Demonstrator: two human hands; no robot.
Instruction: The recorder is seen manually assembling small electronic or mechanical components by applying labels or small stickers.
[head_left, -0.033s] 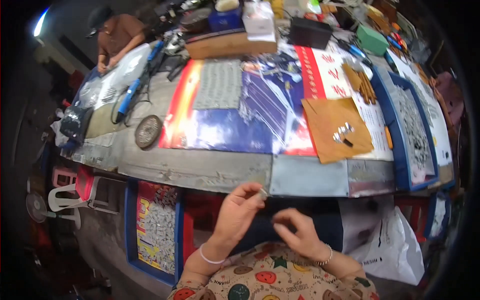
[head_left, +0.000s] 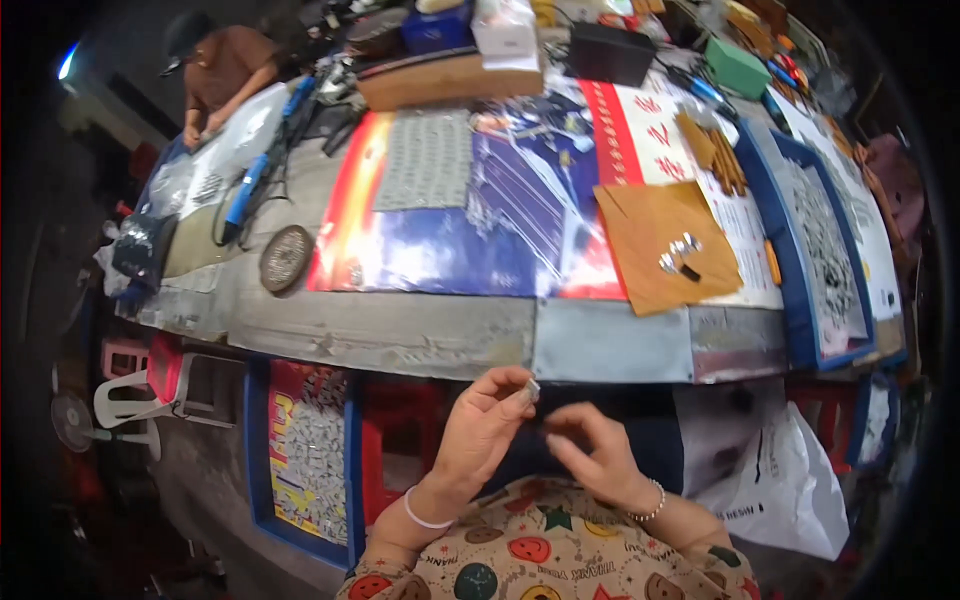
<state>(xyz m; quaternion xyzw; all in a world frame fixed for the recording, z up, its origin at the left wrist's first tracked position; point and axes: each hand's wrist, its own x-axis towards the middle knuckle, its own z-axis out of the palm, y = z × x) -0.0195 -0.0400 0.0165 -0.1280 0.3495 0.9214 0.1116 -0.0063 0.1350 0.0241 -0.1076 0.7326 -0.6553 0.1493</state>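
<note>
My left hand (head_left: 480, 430) is closed in a pinch on a small silvery metal piece (head_left: 533, 391) in front of the table's near edge. The piece stands out past the thumb and fingertip; its exact kind is too small to make out. Just to the right, my right hand (head_left: 598, 452) has bent fingers, with the thumb apart from the forefinger and nothing visible between them. Its fingertips are slightly blurred and do not touch the piece. Beyond the hands, an orange-brown sheet (head_left: 640, 250) lies on the table with several shiny small pieces (head_left: 681, 252) and a black bit.
A blue tray (head_left: 795, 250) of small grey pieces stands on the right. Another blue tray (head_left: 262, 450) sits low on the left. On the table lie a grey sheet of parts (head_left: 425, 160), a round brown disc (head_left: 287, 259) and blue pen-like tools (head_left: 250, 190). Someone (head_left: 225, 70) works at far left.
The whole view has shifted slightly, so the table sits a little higher and further left. The metal piece in my left hand shows more plainly. The right hand stays close beside it.
</note>
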